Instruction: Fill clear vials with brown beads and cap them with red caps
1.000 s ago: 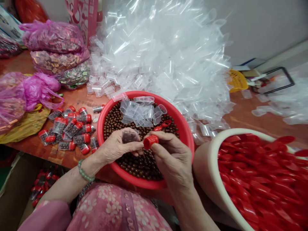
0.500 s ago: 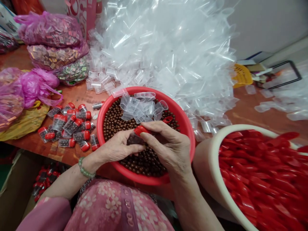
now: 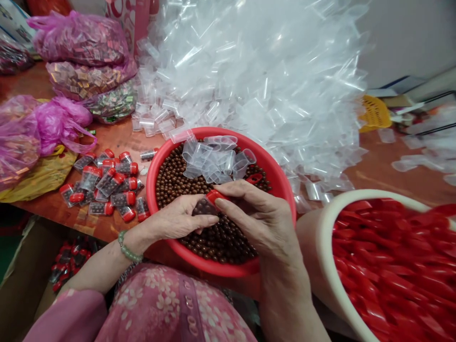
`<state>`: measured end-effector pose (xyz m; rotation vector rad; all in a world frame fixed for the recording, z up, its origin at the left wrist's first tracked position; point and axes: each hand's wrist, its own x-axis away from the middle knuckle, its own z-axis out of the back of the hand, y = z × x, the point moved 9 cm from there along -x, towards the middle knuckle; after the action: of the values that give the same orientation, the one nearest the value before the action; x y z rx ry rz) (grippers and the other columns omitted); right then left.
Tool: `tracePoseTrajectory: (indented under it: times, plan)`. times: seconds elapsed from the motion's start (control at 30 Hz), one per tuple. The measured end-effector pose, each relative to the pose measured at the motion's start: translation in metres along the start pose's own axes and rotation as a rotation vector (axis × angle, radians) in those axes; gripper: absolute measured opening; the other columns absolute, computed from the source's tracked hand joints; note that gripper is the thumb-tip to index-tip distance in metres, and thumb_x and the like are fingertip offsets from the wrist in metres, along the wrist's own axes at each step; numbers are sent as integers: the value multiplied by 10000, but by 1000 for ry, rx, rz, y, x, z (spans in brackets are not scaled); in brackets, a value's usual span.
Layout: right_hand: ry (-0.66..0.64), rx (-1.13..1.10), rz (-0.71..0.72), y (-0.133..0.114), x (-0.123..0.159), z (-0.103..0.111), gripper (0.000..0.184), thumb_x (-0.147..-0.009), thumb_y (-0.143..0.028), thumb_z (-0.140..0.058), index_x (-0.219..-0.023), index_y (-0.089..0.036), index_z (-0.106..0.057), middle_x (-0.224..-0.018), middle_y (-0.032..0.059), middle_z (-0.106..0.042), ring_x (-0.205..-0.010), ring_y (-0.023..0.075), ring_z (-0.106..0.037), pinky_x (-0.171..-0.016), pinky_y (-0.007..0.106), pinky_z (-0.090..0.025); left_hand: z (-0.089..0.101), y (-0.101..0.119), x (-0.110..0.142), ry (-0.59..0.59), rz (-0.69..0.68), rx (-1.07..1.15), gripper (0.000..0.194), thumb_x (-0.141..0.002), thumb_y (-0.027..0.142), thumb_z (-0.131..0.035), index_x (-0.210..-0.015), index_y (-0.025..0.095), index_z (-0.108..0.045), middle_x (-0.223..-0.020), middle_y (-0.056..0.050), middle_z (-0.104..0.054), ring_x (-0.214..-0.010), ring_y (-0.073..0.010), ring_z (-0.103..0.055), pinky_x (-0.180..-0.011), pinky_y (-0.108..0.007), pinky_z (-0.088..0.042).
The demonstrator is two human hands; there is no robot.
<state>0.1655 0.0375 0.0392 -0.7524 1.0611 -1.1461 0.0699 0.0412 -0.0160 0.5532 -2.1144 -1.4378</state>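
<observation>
Vial (image 3: 204, 207) packed with brown beads (image 3: 200, 208) lies pinched in the left hand (image 3: 176, 219) above a red basin (image 3: 153, 204) of loose beads (image 3: 217, 243) and clear tubes (image 3: 217, 159). Right hand (image 3: 261, 218) pinches a red cap (image 3: 215, 196) against the vial's far end. Capped vials (image 3: 107, 185) lie on the desk (image 3: 114, 140) to the left; a cream tub (image 3: 342, 195) of red caps (image 3: 384, 266) stands right.

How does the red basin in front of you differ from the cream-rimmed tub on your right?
The red basin has a red rim, while the cream-rimmed tub has a pale one. The red basin holds brown beads with clear plastic tubes on top; the tub holds loose red plastic pieces, blurred here. The basin sits straight ahead of the person, the tub off to their right. Both are round, open containers.
</observation>
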Motion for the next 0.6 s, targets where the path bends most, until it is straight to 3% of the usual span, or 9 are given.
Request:
tracePoseTrajectory:
  times: [0.2,0.33,0.37,0.5,0.53,0.6]
  plan:
    - [-99,65,35,-4,-2,-4,156,-851,-140,-668,-969,-241,-691,-898,13,-697,-832,143,-652,-740,272,-520,-1,-5,2,-26,9,-21,279,-830,396,-622,-799,163,-472,-627,65,-432,-553,-64,-375,-540,-219,-301]
    - [-97,186,130,-17,6,-6,204,-883,-179,-636,-1072,-250,-661,-976,39,-698,-906,173,-667,-804,314,-545,-2,-5,2,-48,24,23,358,-813,487,-638,-793,161,-491,-591,66,-443,-518,-62,-365,-514,-220,-290]
    - [-103,249,146,-19,9,-9,276,-877,-233,-655,-1152,-247,-632,-1043,62,-691,-963,199,-663,-840,345,-548,0,-5,2,-36,22,43,382,-801,509,-648,-772,161,-493,-582,64,-448,-510,-62,-367,-510,-221,-290]
    - [-112,514,182,-18,20,-28,857,-749,-524,-739,-1445,-183,-375,-1268,180,-595,-1162,331,-584,-940,500,-517,5,-7,1,23,37,138,441,-751,545,-698,-692,143,-528,-597,27,-519,-529,-71,-440,-530,-222,-333]
    - [-94,561,199,-18,21,-32,909,-745,-541,-733,-1469,-169,-328,-1272,194,-585,-1167,347,-575,-939,522,-511,5,-8,1,27,48,181,445,-736,543,-715,-692,136,-542,-615,17,-541,-544,-74,-465,-547,-222,-354]
    - [-37,644,253,-20,23,-36,846,-800,-474,-688,-1477,-154,-293,-1239,200,-591,-1130,350,-586,-910,533,-514,4,-11,0,44,65,281,444,-693,519,-766,-710,124,-566,-654,8,-574,-582,-77,-505,-599,-220,-395]
